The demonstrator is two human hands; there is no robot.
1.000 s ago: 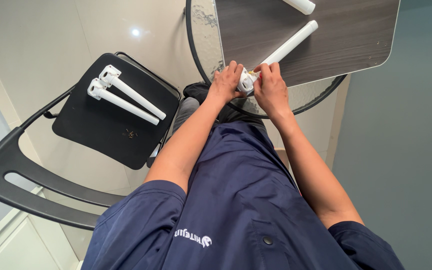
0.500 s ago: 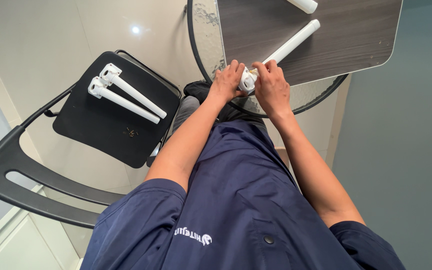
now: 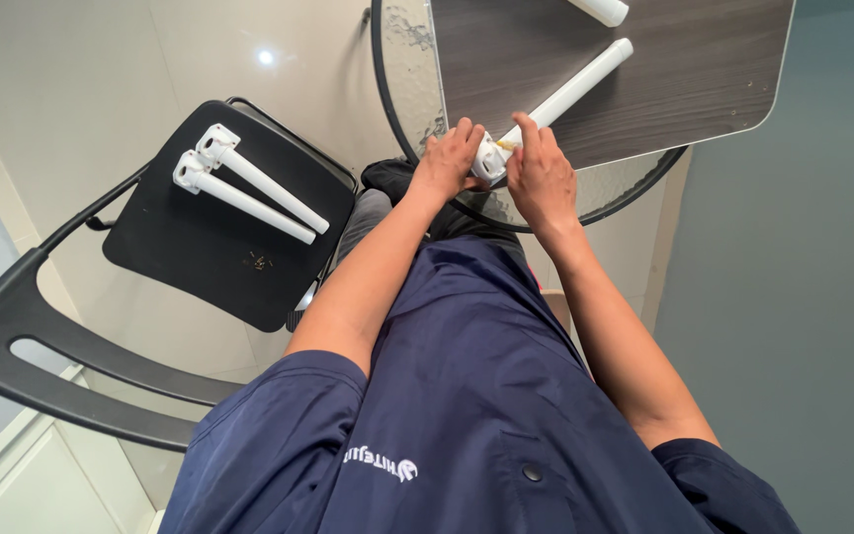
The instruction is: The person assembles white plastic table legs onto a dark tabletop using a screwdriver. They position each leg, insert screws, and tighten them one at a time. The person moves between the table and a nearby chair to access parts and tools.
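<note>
Now, hands: my left hand [image 3: 447,160] and right hand [image 3: 540,176] both grip the white cylindrical metal leg [image 3: 567,95].
Leg: lies slanted on the dark wood-grain table [image 3: 684,69].

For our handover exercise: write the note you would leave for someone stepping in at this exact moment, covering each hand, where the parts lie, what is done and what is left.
Left hand: closed around the bracket end of a white leg, steadying it at the edge of the dark tabletop.
Right hand: fingertips on the same end; whether it pinches anything is too small to tell.
Parts: two more white legs lie side by side on the black chair seat, small screws beside them. Another white piece lies at the table's far edge.
Done: not visible.
Left: the chair's legs and screws are untouched.
</note>
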